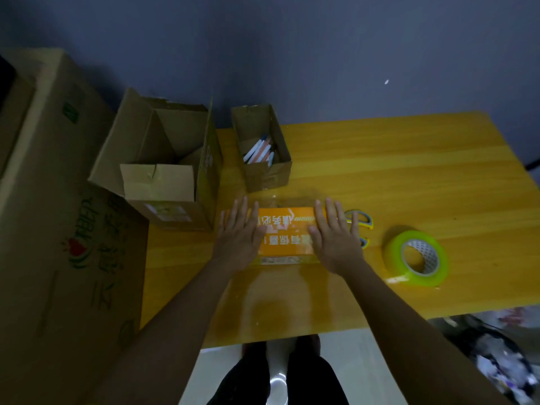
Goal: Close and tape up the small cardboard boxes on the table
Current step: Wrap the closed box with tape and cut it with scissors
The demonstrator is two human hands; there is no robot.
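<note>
Hands, left (240, 239) and right (333, 235), press flat and apart on the orange box (286, 235) at tabletop (409, 176) centre, tape roll (416, 258) at 3 o'clock; light, stiff cardboard, probably best held by its ends.

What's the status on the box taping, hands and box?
Left hand and right hand flat on orange box, flaps down. Tape roll untouched at right. Scissors beside right hand, nothing blocking.

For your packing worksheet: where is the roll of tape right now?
In the head view, the roll of tape lies on the yellow table, to the right of the right hand and just beyond the scissors.
</note>
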